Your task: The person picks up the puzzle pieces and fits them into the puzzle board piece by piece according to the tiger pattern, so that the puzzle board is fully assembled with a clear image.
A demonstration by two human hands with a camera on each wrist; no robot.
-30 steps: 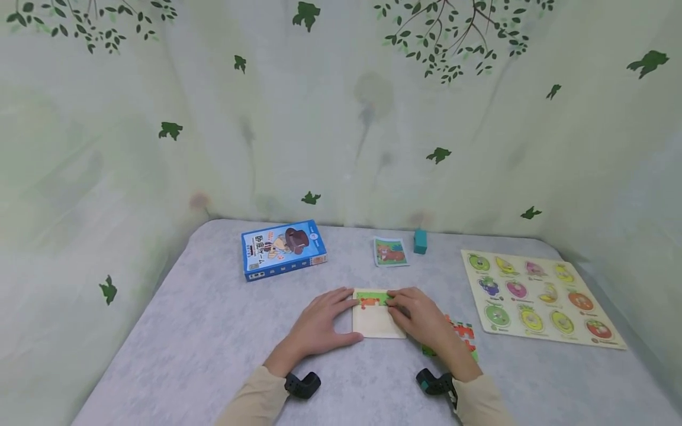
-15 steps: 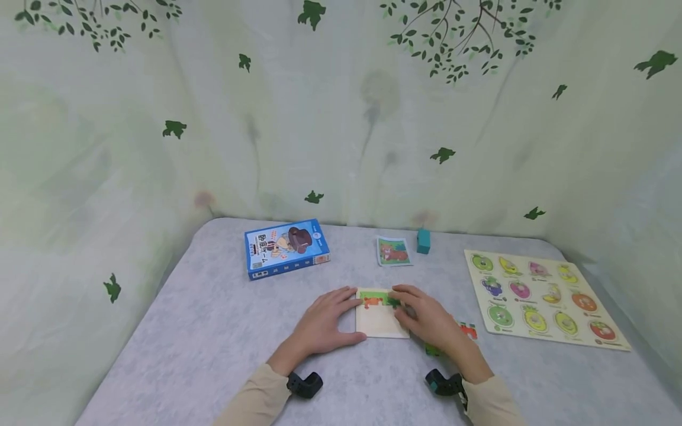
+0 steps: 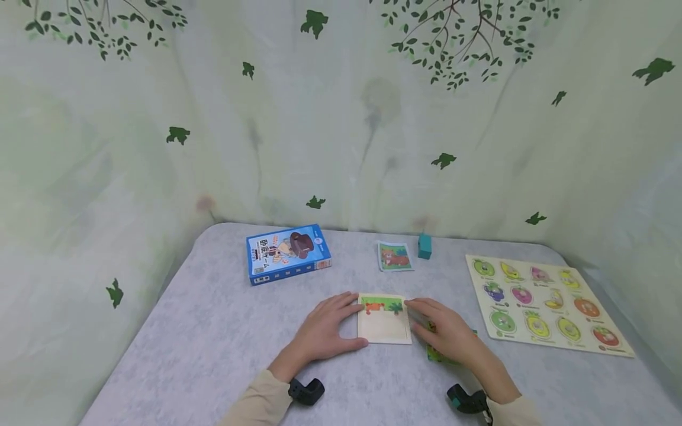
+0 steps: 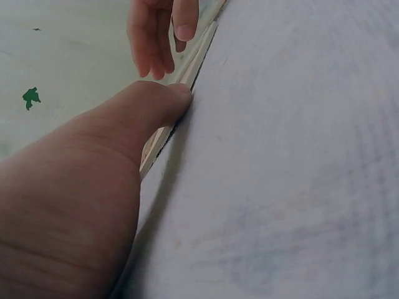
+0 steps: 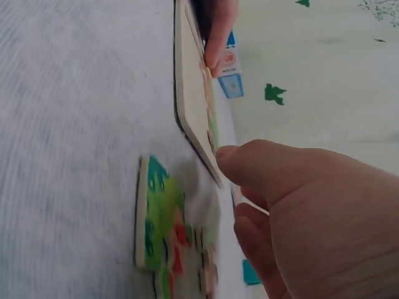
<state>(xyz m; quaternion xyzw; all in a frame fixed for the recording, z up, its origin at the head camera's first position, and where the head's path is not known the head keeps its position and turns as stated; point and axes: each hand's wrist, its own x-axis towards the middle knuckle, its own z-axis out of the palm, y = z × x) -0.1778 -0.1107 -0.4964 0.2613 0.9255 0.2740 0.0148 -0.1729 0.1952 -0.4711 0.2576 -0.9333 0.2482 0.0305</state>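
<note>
A small wooden puzzle board (image 3: pixel 383 332) lies on the table, its top row filled with green pieces showing an orange animal part and a palm tree. The lower part of the board is bare wood. My left hand (image 3: pixel 326 331) rests along its left side, thumb and fingers spread and touching the edge. Just off the right side is my right hand (image 3: pixel 447 334), fingers relaxed, nothing visible between them. Beneath that hand lie loose puzzle pieces (image 5: pixel 156 218) in green and red, partly hidden in the head view.
Behind the board are a picture card (image 3: pixel 395 257) with a brown animal and a teal block (image 3: pixel 424 246). A blue game box (image 3: pixel 288 254) lies at the back left. To the right is a large fruit picture board (image 3: pixel 549 307). A printed curtain hangs behind the table.
My right hand has let go of the palm tree piece in the top row and moved right, over the loose pieces. My left hand stays at the board's left side.
</note>
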